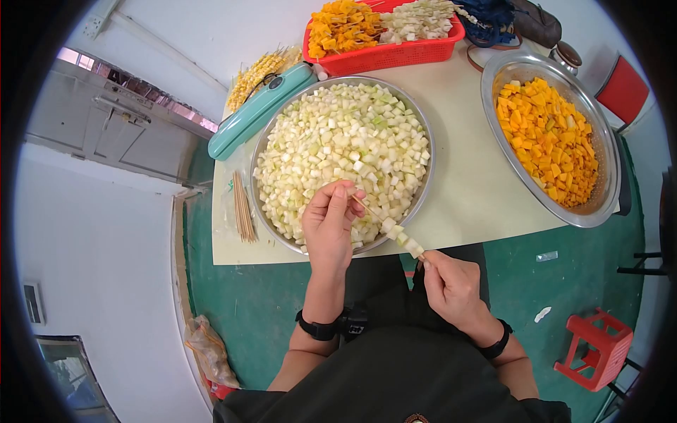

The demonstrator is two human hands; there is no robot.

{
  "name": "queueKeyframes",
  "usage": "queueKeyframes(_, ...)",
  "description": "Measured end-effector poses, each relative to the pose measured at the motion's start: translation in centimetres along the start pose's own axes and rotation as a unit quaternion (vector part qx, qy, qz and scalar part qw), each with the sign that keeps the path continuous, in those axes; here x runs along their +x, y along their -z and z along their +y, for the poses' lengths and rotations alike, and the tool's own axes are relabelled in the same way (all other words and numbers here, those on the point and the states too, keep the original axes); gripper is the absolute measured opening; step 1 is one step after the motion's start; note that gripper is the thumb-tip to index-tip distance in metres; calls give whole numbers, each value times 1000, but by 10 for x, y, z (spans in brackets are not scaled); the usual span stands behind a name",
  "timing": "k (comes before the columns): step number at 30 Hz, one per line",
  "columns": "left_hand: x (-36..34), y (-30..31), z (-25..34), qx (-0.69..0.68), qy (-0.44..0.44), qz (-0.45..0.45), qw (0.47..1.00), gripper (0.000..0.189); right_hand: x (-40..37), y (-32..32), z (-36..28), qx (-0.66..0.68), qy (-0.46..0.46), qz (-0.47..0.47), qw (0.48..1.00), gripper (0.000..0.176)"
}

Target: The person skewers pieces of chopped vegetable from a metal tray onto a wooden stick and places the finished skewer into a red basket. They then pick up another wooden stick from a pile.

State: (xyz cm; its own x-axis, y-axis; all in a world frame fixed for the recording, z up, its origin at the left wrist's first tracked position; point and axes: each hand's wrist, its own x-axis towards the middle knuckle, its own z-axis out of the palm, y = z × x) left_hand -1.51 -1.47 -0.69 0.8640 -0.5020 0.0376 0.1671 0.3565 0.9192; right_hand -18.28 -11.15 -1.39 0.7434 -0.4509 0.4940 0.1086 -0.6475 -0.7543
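My right hand [451,285] grips the lower end of a thin wooden skewer [367,208]. Several pale green-white cubes [402,237], which look like cut melon or gourd, are threaded on it close to that hand. At the skewer's upper end my left hand [328,220] is closed in a pinch, seemingly on a pale cube mostly hidden by the fingers. Both hands are at the near side of a wide metal bowl [424,194], heaped with loose pale cubes [338,141]. Left of the bowl lies a bundle of bare skewers [243,209].
A teal long device [261,111] borders the bowl. Behind is a red basket [395,58] of orange and white skewers; yellow skewers [257,76] lie beside it. A metal colander [494,127] with orange cubes [550,141] stands right. A red stool [599,345] is on the floor.
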Motion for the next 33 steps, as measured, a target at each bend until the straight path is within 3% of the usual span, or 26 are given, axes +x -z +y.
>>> queueKeyframes(5, 0, -2, 0, -91, 69, 16, 993, 16, 0, 0, 0, -5, -1, 3, 1000, 13)
queueKeyframes(21, -3, -10, 0, -86, 53, 45, 994, 12, -4, -3, -3, -11, 5, 2, 1000, 15)
queueKeyframes(27, -7, -15, -5, 17, -64, 58, 996, 9, -4, -3, -5, -16, 9, 4, 1000, 16)
queueKeyframes(29, -8, -11, -7, 120, -126, 29, 984, 10, -4, -3, -6, -20, 10, 0, 1000, 16)
queueKeyframes(33, -9, -14, -8, 173, -158, 39, 971, 10, -4, -5, -7, -19, 11, -3, 1000, 16)
